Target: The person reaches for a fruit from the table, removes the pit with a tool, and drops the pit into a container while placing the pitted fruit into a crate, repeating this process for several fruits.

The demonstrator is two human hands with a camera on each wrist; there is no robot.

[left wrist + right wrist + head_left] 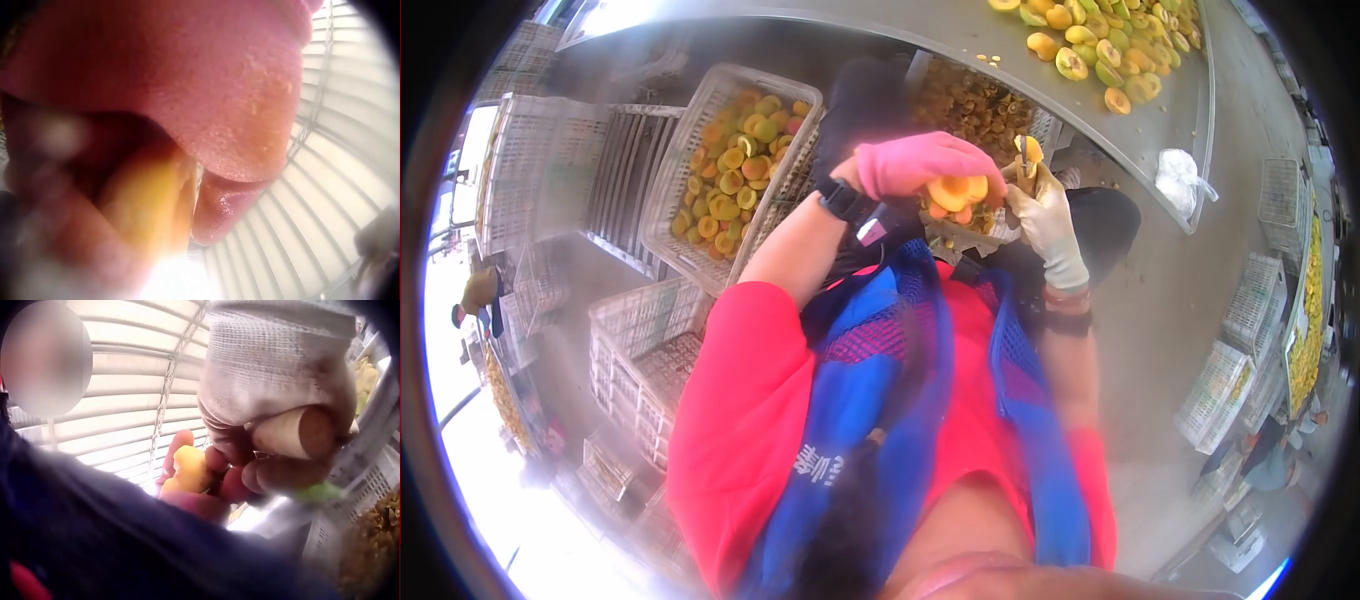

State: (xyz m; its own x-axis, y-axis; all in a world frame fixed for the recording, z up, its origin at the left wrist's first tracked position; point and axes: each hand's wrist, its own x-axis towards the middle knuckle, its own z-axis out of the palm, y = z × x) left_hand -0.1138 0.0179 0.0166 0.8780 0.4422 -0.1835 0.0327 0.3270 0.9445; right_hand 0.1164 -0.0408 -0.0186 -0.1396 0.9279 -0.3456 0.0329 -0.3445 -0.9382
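In the head view my left hand [922, 164], in a pink glove, holds cut orange fruit halves [956, 191] against its palm. The left wrist view shows a yellow fruit piece [147, 200] inside the curled pink fingers [231, 119]. My right hand [1048, 228], in a white glove, grips a tool by its wooden handle [297, 434]. A yellow fruit piece [1028, 151] is at the tool's upper end, close to the left fingertips. Beneath the hands, a crate of brown pieces [975, 105] is partly hidden.
A crate [662, 215] of fruit halves [735, 180] stands at the left, with an emptier crate [640, 310] below it. Ahead is a metal table [900, 28] bearing a fruit pile [1115, 50] and a white plastic bag [1178, 182]. More crates [1215, 395] stand at the right.
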